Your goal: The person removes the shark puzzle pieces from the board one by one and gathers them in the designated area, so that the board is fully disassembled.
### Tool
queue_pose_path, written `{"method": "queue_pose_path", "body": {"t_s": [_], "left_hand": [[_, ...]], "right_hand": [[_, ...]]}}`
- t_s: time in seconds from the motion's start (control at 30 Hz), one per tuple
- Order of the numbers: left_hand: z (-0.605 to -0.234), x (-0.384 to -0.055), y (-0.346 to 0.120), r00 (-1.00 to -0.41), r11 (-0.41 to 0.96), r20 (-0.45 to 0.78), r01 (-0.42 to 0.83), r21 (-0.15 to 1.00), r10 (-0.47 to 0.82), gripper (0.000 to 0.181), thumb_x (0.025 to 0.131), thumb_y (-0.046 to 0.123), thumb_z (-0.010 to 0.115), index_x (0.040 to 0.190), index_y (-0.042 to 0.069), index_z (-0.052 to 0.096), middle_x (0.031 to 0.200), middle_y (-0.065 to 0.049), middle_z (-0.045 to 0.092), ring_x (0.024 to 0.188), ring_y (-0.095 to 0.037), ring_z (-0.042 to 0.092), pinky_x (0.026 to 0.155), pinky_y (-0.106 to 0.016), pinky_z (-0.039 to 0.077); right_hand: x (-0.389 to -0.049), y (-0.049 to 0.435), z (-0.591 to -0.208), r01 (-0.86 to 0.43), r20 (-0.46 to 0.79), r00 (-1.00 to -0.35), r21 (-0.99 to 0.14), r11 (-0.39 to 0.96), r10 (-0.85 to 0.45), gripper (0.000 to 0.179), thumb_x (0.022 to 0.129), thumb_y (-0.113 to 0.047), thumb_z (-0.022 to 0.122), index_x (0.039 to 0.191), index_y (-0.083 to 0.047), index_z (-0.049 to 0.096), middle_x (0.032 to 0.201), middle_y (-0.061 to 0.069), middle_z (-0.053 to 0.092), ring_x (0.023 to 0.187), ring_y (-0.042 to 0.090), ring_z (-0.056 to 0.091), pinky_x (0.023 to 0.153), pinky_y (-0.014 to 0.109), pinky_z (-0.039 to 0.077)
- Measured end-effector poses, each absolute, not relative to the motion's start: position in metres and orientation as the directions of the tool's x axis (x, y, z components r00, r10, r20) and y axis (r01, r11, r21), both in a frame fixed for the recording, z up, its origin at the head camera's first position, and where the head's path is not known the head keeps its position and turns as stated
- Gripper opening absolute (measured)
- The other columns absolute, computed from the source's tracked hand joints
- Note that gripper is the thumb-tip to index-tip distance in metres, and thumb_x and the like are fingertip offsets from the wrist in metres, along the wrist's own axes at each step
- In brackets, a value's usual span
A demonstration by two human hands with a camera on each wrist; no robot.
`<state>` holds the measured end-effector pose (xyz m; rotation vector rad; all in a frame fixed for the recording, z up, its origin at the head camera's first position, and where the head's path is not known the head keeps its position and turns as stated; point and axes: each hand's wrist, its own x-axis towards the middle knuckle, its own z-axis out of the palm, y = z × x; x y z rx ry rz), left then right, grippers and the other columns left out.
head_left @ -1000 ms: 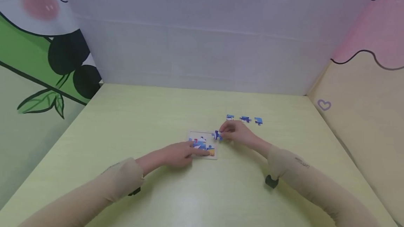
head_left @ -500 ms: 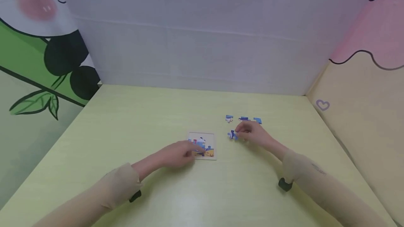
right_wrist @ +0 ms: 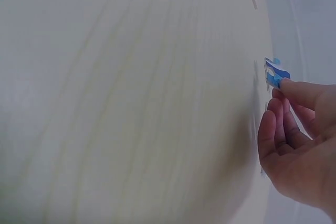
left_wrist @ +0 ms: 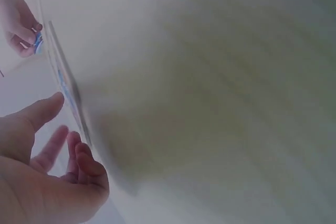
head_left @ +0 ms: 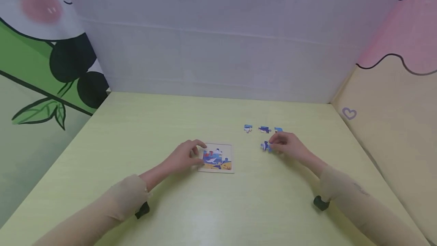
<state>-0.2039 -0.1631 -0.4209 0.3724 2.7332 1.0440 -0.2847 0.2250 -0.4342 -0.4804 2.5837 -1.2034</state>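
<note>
A small square puzzle tray [head_left: 216,171] lies mid-table, its lower part filled with joined blue, white and yellow pieces. Along its left edge is my left hand [head_left: 181,157], with thumb and index finger spread apart at that side. The left wrist view has the fingers [left_wrist: 48,107] close by the tray's edge; whether they touch it I cannot tell. My right hand [head_left: 291,146] pinches a blue-and-white jigsaw piece [head_left: 264,146] between thumb and fingers, to the right of the tray. In the right wrist view the piece [right_wrist: 276,73] is held raised off the table.
Beyond the right hand lie three loose pieces in a row: a left one [head_left: 247,128], a middle one [head_left: 264,129] and a right one [head_left: 278,129], partly hidden by that hand. A pale wall [head_left: 218,63] rises behind the table [head_left: 153,124].
My right hand has moved right, away from the tray, with the piece still pinched. My left hand has lifted its pointing finger off the joined pieces and drawn back to the tray's left edge.
</note>
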Motion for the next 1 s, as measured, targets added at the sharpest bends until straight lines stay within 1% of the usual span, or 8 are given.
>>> {"method": "queue_pose_path", "body": {"t_s": [0.1, 0.27, 0.37, 0.47, 0.73, 0.9, 1.0], "left_hand": [[-0.421, -0.2, -0.162, -0.944, 0.719, -0.092, 0.176, 0.672, 0.317, 0.04, 0.083, 0.013, 0.077, 0.121, 0.015, 0.064, 0.1, -0.009, 0.06, 0.086, -0.018, 0.052, 0.076, -0.03, 0.043], [-0.42, -0.197, -0.161, -0.943, 0.734, -0.111, 0.168, 0.659, 0.315, 0.034, 0.085, 0.014, 0.076, 0.117, 0.016, 0.067, 0.102, -0.009, 0.059, 0.087, -0.019, 0.051, 0.076, -0.03, 0.042], [-0.42, -0.197, -0.161, -0.944, 0.738, -0.117, 0.159, 0.656, 0.308, 0.033, 0.085, 0.015, 0.076, 0.117, 0.017, 0.067, 0.101, -0.008, 0.059, 0.087, -0.018, 0.051, 0.077, -0.03, 0.042], [-0.418, -0.195, -0.16, -0.945, 0.739, -0.116, 0.16, 0.654, 0.307, 0.033, 0.085, 0.015, 0.077, 0.116, 0.017, 0.067, 0.101, -0.008, 0.059, 0.087, -0.018, 0.05, 0.077, -0.03, 0.041], [-0.416, -0.193, -0.16, -0.948, 0.738, -0.118, 0.149, 0.658, 0.297, 0.031, 0.084, 0.014, 0.077, 0.112, 0.014, 0.066, 0.098, -0.006, 0.059, 0.086, -0.018, 0.05, 0.076, -0.029, 0.041], [-0.416, -0.192, -0.16, -0.948, 0.737, -0.116, 0.149, 0.659, 0.296, 0.03, 0.083, 0.015, 0.077, 0.112, 0.014, 0.067, 0.098, -0.006, 0.059, 0.086, -0.018, 0.05, 0.076, -0.029, 0.042], [-0.417, -0.192, -0.16, -0.949, 0.74, -0.113, 0.151, 0.656, 0.294, 0.03, 0.083, 0.015, 0.078, 0.111, 0.014, 0.067, 0.098, -0.005, 0.06, 0.086, -0.017, 0.051, 0.077, -0.029, 0.042]], "right_hand": [[-0.284, 0.232, -0.432, -0.169, -0.097, -0.92, -0.775, 0.609, -0.379, 0.019, 0.092, -0.017, 0.068, 0.108, -0.007, 0.067, 0.102, 0.012, 0.071, 0.08, 0.019, 0.063, 0.068, 0.028, 0.054], [-0.283, 0.244, -0.428, -0.15, -0.102, -0.927, -0.781, 0.606, -0.361, 0.024, 0.093, -0.016, 0.067, 0.112, -0.003, 0.065, 0.106, 0.018, 0.07, 0.081, 0.018, 0.063, 0.068, 0.027, 0.055], [-0.286, 0.251, -0.429, -0.148, -0.104, -0.93, -0.774, 0.616, -0.353, 0.024, 0.093, -0.015, 0.067, 0.113, -0.001, 0.064, 0.106, 0.018, 0.07, 0.082, 0.017, 0.063, 0.069, 0.026, 0.055], [-0.289, 0.258, -0.432, -0.136, -0.113, -0.935, -0.761, 0.634, -0.336, 0.022, 0.094, -0.015, 0.066, 0.112, -0.003, 0.064, 0.105, 0.016, 0.07, 0.082, 0.017, 0.063, 0.07, 0.026, 0.055], [-0.298, 0.271, -0.433, -0.113, -0.142, -0.936, -0.744, 0.659, -0.322, 0.023, 0.096, -0.019, 0.064, 0.114, -0.006, 0.064, 0.106, 0.014, 0.069, 0.085, 0.021, 0.06, 0.072, 0.026, 0.054], [-0.302, 0.273, -0.434, -0.109, -0.146, -0.942, -0.72, 0.685, -0.303, 0.024, 0.095, -0.023, 0.066, 0.114, -0.008, 0.067, 0.106, 0.011, 0.07, 0.088, 0.018, 0.059, 0.071, 0.025, 0.051], [-0.304, 0.273, -0.435, -0.121, -0.139, -0.941, -0.71, 0.693, -0.307, 0.024, 0.095, -0.022, 0.066, 0.113, -0.007, 0.067, 0.107, 0.013, 0.07, 0.089, 0.018, 0.058, 0.071, 0.025, 0.05]]}}
